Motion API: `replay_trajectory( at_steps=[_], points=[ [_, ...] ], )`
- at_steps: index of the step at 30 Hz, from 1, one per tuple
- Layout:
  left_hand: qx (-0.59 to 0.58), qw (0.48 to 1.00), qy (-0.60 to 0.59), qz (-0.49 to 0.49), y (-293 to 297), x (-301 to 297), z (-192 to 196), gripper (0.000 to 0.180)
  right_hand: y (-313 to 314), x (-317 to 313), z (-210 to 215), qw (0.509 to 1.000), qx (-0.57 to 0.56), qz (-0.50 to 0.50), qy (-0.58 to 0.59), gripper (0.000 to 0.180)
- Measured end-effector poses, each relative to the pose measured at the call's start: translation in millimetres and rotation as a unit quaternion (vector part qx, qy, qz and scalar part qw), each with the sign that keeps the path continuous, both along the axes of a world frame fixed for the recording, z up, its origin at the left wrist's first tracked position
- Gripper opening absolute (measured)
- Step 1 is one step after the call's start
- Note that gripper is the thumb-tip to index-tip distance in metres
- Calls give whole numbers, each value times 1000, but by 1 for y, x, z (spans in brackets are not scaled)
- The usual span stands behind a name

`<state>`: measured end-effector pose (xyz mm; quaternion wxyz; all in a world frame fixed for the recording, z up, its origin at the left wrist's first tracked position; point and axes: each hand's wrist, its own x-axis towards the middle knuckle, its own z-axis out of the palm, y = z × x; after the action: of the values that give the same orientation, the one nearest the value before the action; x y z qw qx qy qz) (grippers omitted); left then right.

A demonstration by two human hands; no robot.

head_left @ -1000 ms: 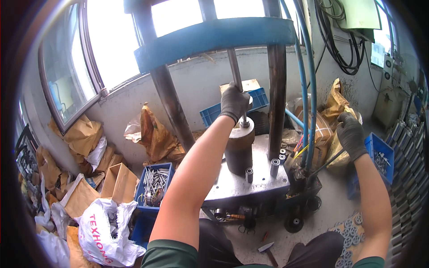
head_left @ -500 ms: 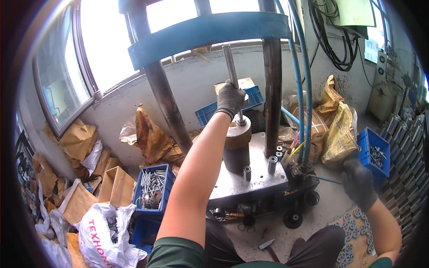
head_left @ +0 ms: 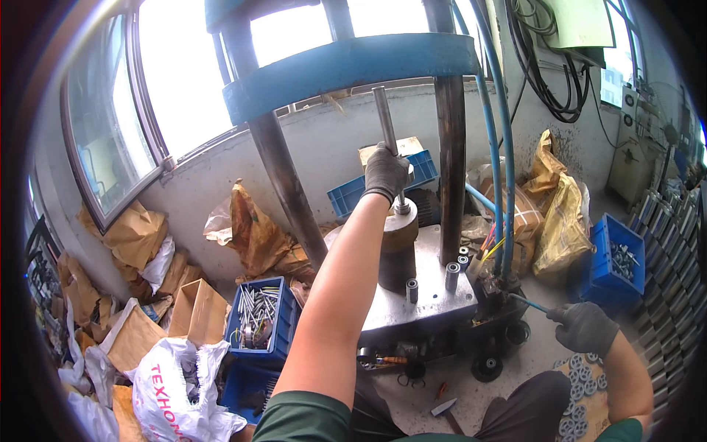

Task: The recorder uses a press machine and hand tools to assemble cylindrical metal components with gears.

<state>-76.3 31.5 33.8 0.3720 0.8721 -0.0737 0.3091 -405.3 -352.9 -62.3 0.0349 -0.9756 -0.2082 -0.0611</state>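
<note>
My left hand (head_left: 387, 175), in a dark grey glove, is wrapped round an upright metal rod (head_left: 384, 118). The rod's lower end meets a fitting on top of a thick steel cylinder (head_left: 398, 254), which stands on the press's metal bed (head_left: 442, 309). Low on the right, my gloved right hand (head_left: 587, 329) closes round the end of a thin blue lever (head_left: 526, 300) that sticks out from the press's side. Small metal sleeves stand on the bed: one sleeve (head_left: 412, 291) in front of the cylinder, another sleeve (head_left: 452, 276) right of it.
The press's blue crossbeam (head_left: 353, 70) spans above between dark columns (head_left: 449, 169). Blue crates of metal parts stand left (head_left: 280, 317) and right (head_left: 618, 258). Sacks (head_left: 563, 228) lie by the wall. On the floor are a hammer (head_left: 445, 407) and ring-shaped parts (head_left: 582, 383).
My right hand has moved down and slightly left, and the lever's end has dropped with it. My left hand stays on the rod; the whole view has shifted slightly.
</note>
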Motion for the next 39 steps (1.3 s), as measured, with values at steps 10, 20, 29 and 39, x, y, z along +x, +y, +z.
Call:
replay_trajectory(
  at_steps=[10,20,29,39],
  points=[
    [-37,998,56,-20,2,-12,7,32,5,-44,-36,992,88,-89,33,20],
    [-21,998,54,-9,-1,-18,9,28,8,-55,-50,988,50,-110,99,23],
    [-5,999,38,-10,0,-4,2,33,10,-40,-13,988,109,-99,48,30],
    [-36,998,40,-26,-13,-19,8,29,-15,-54,-45,991,88,-66,75,25]
  ],
)
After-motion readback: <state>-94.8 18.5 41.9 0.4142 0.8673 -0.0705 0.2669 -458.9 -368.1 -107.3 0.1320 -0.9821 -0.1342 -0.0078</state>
